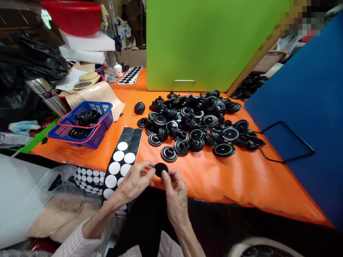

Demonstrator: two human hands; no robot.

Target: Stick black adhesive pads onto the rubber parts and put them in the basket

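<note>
A round flat black disc [161, 169] is held above the table's front edge between both hands. The fingers of my left hand [139, 178] pinch its left rim. My right hand [175, 189] grips it from the right, thumb on its face. Left of the hands, a sticker sheet [125, 167] hangs over the edge, with black rounds at its top and white circles lower down. Just beyond the disc lies a black stepped round part [169, 154], in front of a large heap of similar black parts [197, 123].
An orange-covered table [214, 175] spans the view. On its left stands a blue basket [99, 135] holding several black parts, near a metal flask [45, 91]. Green [209, 39] and blue [302, 107] boards rise behind and right. A black wire loop [297, 157] juts from the blue one.
</note>
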